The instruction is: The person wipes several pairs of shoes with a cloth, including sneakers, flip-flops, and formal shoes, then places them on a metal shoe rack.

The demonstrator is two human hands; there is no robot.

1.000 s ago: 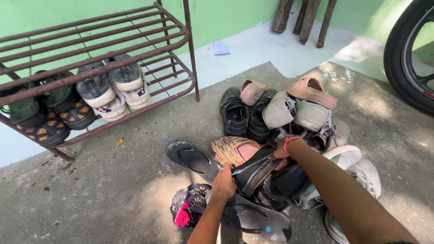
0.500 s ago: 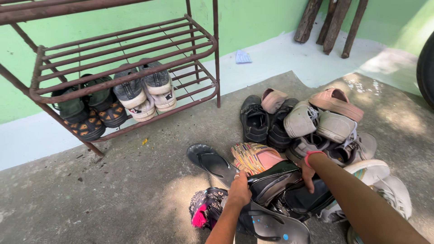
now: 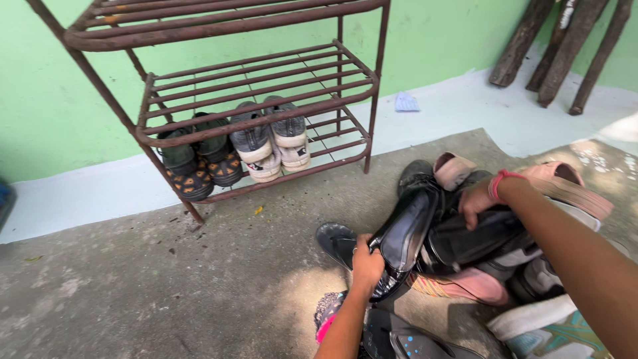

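Note:
My left hand grips a shiny black dress shoe at its lower end, lifted and tilted above the shoe pile. My right hand, with a pink band on the wrist, holds a second black dress shoe beside the first. Both shoes hang over a heap of footwear: a striped multicoloured shoe, a black flip-flop, pink slippers.
A rusty metal shoe rack stands against the green wall, its bottom shelf holding grey sneakers and dark patterned shoes. Wooden logs lean at the back right. A blue-dotted flip-flop lies near my left arm.
Both hands have lifted the two black shoes up out of the pile. The view has swung left, bringing the whole rack closer to centre.

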